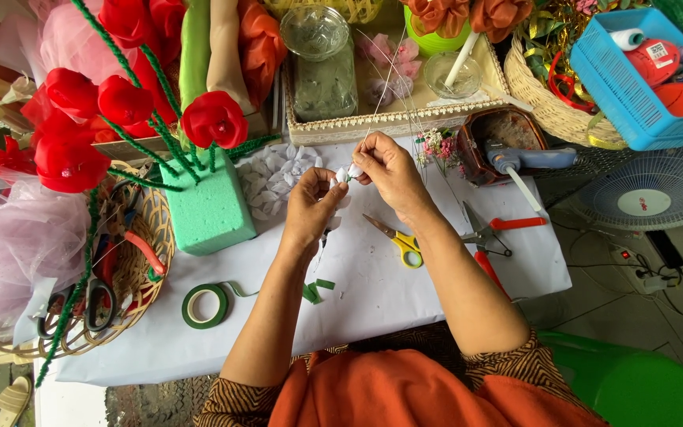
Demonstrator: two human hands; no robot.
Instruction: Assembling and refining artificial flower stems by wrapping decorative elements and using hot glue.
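While pinched between both sets of fingertips above the white table cover (373, 300), small white petal piece (351, 172) held up on a thin wire stem (379, 103); looks feather-light, soft and easily creased, so best handled gently at its base where petal meets wire; likely springy but prone to kinking, that wire, so better steadied low down than bent. Left hand (310, 207) closed lightly, thumb and forefinger nipped on the lower side of the petal; right hand (389, 170) closed too, fingertips pressed on the upper edge, remaining fingers curled in; no gap visible between fingers and petal. Held well clear of the table, directly in front of the green foam block (209, 209) with its red fabric roses (215, 119). Just beside on the table: pile of white petals (274, 170), yellow-handled scissors (401, 239), red-handled pliers (488, 241), roll of green floral tape (205, 306) and loose tape snippets (316, 290). Farther back: glue gun (519, 158), glass jar (322, 63) in a tray (389, 122), blue basket (622, 91).
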